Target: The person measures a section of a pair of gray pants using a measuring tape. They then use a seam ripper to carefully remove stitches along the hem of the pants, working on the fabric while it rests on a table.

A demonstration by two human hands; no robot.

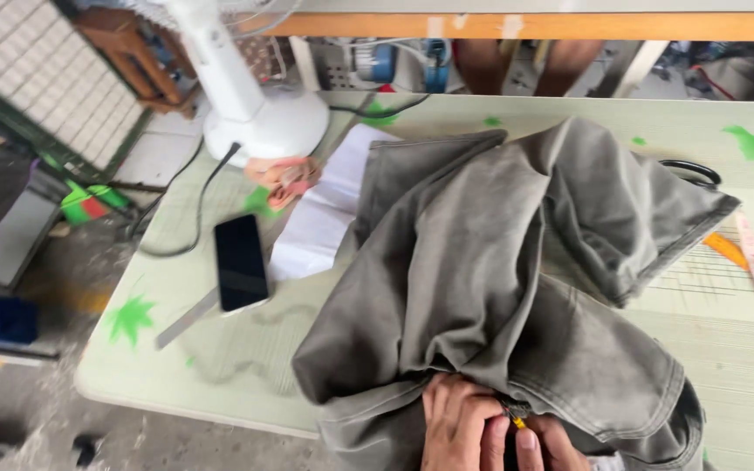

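Two bare hands (482,427), no sleeves or rings visible

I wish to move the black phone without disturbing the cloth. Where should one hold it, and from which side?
Grip the phone across its two long edges, coming from above at its near end. It lies flat, screen up, clear of the grey garment; that end overlaps a flat grey strip and so sits slightly raised.

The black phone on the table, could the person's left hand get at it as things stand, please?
Probably yes: the phone lies uncovered on the table, left of the grey trousers, though the left hand is pinching fabric and must let go.
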